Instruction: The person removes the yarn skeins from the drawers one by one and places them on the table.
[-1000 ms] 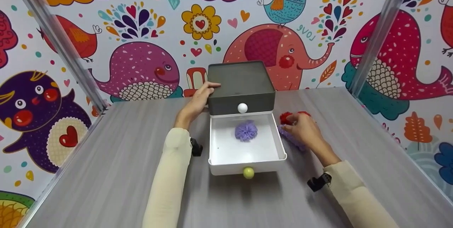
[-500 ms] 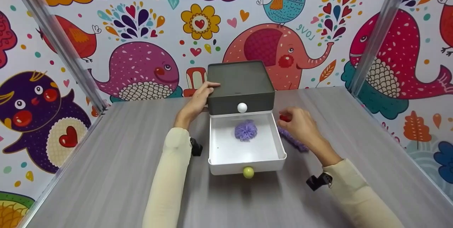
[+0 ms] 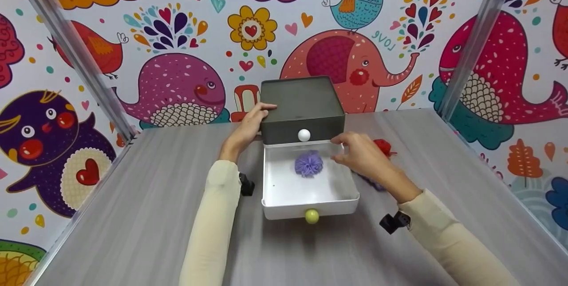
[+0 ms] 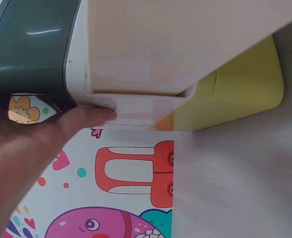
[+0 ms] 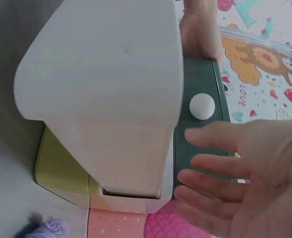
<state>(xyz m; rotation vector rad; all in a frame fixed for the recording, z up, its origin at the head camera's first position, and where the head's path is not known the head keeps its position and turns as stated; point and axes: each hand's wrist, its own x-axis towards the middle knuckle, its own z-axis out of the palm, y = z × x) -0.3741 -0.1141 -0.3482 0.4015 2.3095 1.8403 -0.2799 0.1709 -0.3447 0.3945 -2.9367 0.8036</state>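
Note:
A desktop drawer box has a dark green top tier (image 3: 301,99) with a white knob. Its white drawer (image 3: 310,192) stands pulled out, with a purple pompom (image 3: 308,164) inside; a yellow-green knob (image 3: 312,216) shows at the drawer's front. My left hand (image 3: 248,128) holds the box's left side, fingers over the top edge and thumb against the side. At the drawer's right rim is my right hand (image 3: 364,152), thumb and fingers spread apart. In the right wrist view that hand (image 5: 245,173) shows nothing in its fingers.
A red fluffy thing (image 3: 383,147) lies on the table right of the box, partly behind the right hand. A purple fluffy thing (image 3: 375,183) lies beside the drawer, mostly hidden. A yellow-green bottom tier (image 4: 250,82) shows in the left wrist view. A patterned wall stands behind.
My right hand has moved left from the table to the drawer's right rim. The red thing its fingers were on no longer shows in them. The left hand stays put.

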